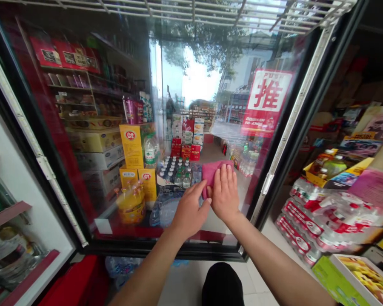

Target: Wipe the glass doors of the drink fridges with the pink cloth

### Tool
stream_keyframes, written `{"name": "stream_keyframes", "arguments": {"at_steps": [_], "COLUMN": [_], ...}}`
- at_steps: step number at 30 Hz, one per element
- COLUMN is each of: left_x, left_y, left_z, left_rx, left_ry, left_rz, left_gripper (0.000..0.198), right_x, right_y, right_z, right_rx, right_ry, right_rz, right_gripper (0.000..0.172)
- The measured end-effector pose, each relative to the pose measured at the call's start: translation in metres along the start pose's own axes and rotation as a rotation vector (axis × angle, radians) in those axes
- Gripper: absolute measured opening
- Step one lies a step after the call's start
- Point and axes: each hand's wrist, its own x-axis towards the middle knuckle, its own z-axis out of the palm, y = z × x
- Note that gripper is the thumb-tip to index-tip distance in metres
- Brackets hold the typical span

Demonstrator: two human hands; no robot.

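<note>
A pink cloth [210, 171] lies against the glass door [230, 140], a little below its middle. My right hand [225, 193] presses it there, fingers together and stretched over it, thumb at its lower left edge. Beside it on the left is my left hand [190, 208], its fingers stretched out and thumb apart. Its fingertips reach the left edge of the cloth; I cannot tell whether they touch it. A red and white push sticker [270, 95] is on the upper right of the glass.
The door has a black frame [169, 250] and a white wire rack [191, 12] across its top. On the right stand shrink-wrapped bottle packs [303, 223] and a green carton [341, 280]. Shelves of bottles [11, 250] are at left. Behind or reflected in the glass show yellow boxes [132, 146].
</note>
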Motion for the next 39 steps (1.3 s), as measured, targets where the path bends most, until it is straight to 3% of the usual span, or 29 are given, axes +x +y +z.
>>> {"name": "stream_keyframes", "arguments": {"at_steps": [3,7,10,13,18,22,25,27,30,32,35,39], "left_x": [0.012,0.026,0.03,0.03,0.034,0.04,0.041,0.039,0.034,0.031,0.026,0.02], "left_y": [0.023,0.045,0.052,0.05,0.034,0.022,0.01,0.0,-0.013,-0.02,-0.026,-0.03], "left_z": [0.022,0.056,0.074,0.077,0.047,0.003,-0.029,-0.046,-0.065,-0.075,-0.087,-0.1], "left_rx": [0.018,0.003,-0.005,0.002,0.081,0.222,0.32,0.385,0.47,0.52,0.587,0.645], "left_ry": [-0.13,-0.212,-0.22,-0.21,-0.153,0.112,0.365,0.469,0.509,0.506,0.49,0.464], "left_rz": [0.053,0.101,0.132,0.148,0.246,0.309,0.326,0.314,0.267,0.234,0.214,0.208], "left_gripper": [0.064,0.067,0.069,0.069,0.067,0.057,0.057,0.061,0.069,0.072,0.073,0.074], "right_x": [-0.011,-0.033,-0.048,-0.052,-0.009,0.053,0.09,0.107,0.122,0.127,0.125,0.107], "right_y": [0.029,0.074,0.096,0.101,0.093,0.072,0.036,0.004,-0.04,-0.056,-0.053,-0.009], "right_z": [-0.016,-0.023,-0.02,-0.012,0.001,0.009,0.02,0.03,0.044,0.048,0.046,0.032], "right_rx": [0.015,0.154,0.17,0.096,-0.043,-0.021,0.06,0.14,0.247,0.28,0.262,0.173], "right_ry": [-0.035,-0.079,-0.114,-0.123,-0.111,-0.061,-0.085,-0.127,-0.172,-0.182,-0.164,-0.144], "right_rz": [0.077,0.014,-0.032,-0.031,0.0,-0.015,-0.072,-0.146,-0.297,-0.371,-0.432,-0.433], "right_gripper": [0.085,0.082,0.081,0.084,0.079,0.075,0.076,0.075,0.07,0.066,0.069,0.08]}}
